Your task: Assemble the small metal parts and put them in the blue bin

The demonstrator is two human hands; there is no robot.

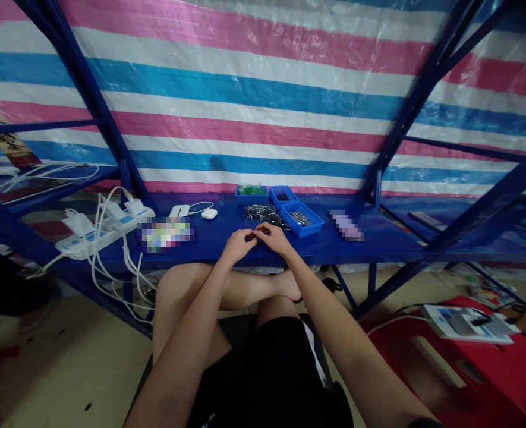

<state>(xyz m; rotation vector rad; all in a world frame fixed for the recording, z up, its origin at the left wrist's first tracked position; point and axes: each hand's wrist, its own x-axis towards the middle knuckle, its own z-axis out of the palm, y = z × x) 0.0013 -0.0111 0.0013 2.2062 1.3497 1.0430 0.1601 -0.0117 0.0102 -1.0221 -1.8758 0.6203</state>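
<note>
My left hand (239, 245) and my right hand (271, 236) meet at the front edge of the blue table (218, 235). Fingers of both are curled round something small and dark between them, too small to make out. Just behind lies a loose pile of black and silvery thin pieces (265, 215). To its right a blue tray (312, 228) holds silvery pieces. Behind that one stands a smaller blue tray (288, 191) with dark pieces, and beside it on the left another blue tray (240, 198) with green pieces.
A white power strip (106, 235) with tangled cables, a blurred colourful item (167, 233) and a small white case (209, 213) are on the left. A blurred pinkish item (346, 225) lies right of the trays. Blue frame bars slant up both sides. A red stool (490, 368) stands lower right.
</note>
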